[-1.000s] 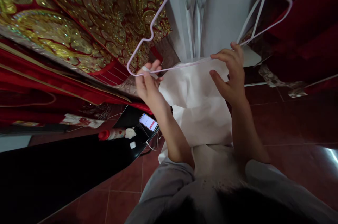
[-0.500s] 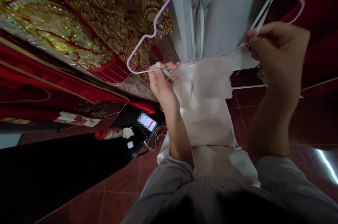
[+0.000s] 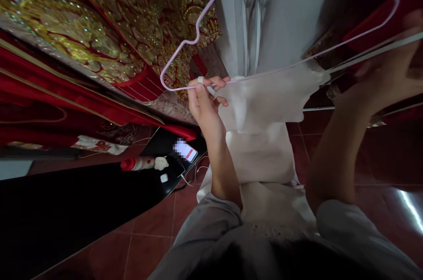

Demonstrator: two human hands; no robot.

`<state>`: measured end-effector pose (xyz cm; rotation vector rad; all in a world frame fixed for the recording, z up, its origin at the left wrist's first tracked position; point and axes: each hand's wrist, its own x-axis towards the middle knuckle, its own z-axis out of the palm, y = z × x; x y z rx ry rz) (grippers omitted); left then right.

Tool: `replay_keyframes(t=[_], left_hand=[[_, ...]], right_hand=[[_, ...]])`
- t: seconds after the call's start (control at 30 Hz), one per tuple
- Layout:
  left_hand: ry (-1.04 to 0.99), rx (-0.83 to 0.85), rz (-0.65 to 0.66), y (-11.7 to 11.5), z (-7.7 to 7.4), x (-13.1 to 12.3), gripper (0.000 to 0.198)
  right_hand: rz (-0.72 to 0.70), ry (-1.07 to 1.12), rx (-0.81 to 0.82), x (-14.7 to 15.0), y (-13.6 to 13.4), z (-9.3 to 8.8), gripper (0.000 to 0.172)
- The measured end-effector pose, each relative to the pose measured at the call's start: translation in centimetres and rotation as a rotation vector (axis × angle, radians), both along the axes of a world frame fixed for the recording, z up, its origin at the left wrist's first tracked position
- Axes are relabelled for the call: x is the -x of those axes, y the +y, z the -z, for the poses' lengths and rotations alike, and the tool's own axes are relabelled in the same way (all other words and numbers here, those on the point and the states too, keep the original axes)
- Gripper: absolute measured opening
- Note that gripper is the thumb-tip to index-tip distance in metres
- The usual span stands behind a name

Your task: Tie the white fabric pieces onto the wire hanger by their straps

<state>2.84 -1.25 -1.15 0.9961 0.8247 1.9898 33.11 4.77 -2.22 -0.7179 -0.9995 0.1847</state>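
My left hand (image 3: 208, 99) is closed on the lower bar of a pale pink clothes hanger (image 3: 197, 24). White strips show across its fingers. Below the bar hangs a white garment (image 3: 264, 97), its upper edge near the hanger. From the garment's right corner, a thin white strap (image 3: 370, 54) stretches tautly to my right hand (image 3: 393, 66). That hand is at the right edge, blurred and partly cut off. The strap crosses its fingers, whose exact grip is unclear. The hanger's right end sits above the strap, apart from my right hand.
Gold-sequined red garments (image 3: 139, 20) hang at the left. A black table (image 3: 82, 200) below them bears a lit phone (image 3: 188, 151), a red-capped bottle (image 3: 137, 164) and a small white case (image 3: 164, 178). Grey-white fabric (image 3: 291, 16) stands ahead, dark red cloth (image 3: 370, 38) at right.
My right hand has moved right, away from the hanger, drawing the strap out into a long line. The garment's right corner has stretched rightward. My left hand keeps its hold.
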Motion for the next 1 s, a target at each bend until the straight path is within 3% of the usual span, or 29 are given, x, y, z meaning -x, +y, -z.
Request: replay_keyframes(t=[0.03, 0.07, 0.1, 0.17, 0.27, 0.33, 0.43, 0.5, 0.57, 0.67, 0.77, 0.87, 0.93, 1.0], left_hand=[[-0.003, 0.001, 0.007, 0.0, 0.0, -0.1, 0.028], [-0.003, 0.005, 0.016, 0.0, 0.1, -0.2, 0.028], [0.000, 0.011, 0.020, 0.0, 0.1, -0.3, 0.028], [0.012, 0.040, 0.022, -0.1, 0.2, -0.3, 0.030], [0.048, 0.105, -0.016, -0.2, 0.7, 0.5, 0.025], [0.066, 0.079, -0.162, 0.0, 1.3, 1.6, 0.024], [0.057, -0.096, -0.486, 0.3, 2.1, 4.1, 0.032], [0.095, -0.199, -0.596, 0.6, 1.9, 5.9, 0.034], [0.220, -0.235, -0.547, 1.1, 1.1, 7.4, 0.026], [0.493, -0.201, -0.318, 1.9, -1.5, 8.5, 0.026], [0.753, -0.165, -0.174, 2.7, -4.7, 8.0, 0.027], [0.828, -0.104, -0.096, 3.3, -7.1, 7.1, 0.017], [0.815, -0.040, -0.025, 3.8, -7.6, 7.0, 0.024], [0.771, 0.010, -0.001, 4.1, -6.9, 7.3, 0.025]], right_hand=[[0.031, -0.059, -0.155, 1.7, -0.8, 0.0, 0.038], [0.009, -0.132, -0.180, 3.5, -1.4, -0.2, 0.033], [-0.069, -0.260, -0.050, 5.1, -2.0, -0.5, 0.029], [-0.198, -0.435, 0.155, 7.5, -2.8, -1.2, 0.037], [-0.219, -0.529, 0.285, 8.5, -3.7, -1.6, 0.037], [-0.202, -0.554, 0.310, 8.3, -4.0, -1.4, 0.033], [-0.204, -0.571, 0.300, 7.8, -4.2, -0.9, 0.035], [-0.203, -0.593, 0.320, 7.7, -4.0, -0.5, 0.036], [-0.203, -0.630, 0.359, 7.6, -3.9, -0.2, 0.035], [-0.208, -0.660, 0.385, 7.6, -3.7, 0.1, 0.037], [-0.189, -0.659, 0.377, 7.5, -3.9, 0.2, 0.036], [-0.180, -0.647, 0.407, 7.4, -4.0, 0.5, 0.038], [-0.181, -0.650, 0.413, 7.4, -4.1, 0.6, 0.042], [-0.177, -0.658, 0.393, 7.4, -4.0, 0.7, 0.041]])
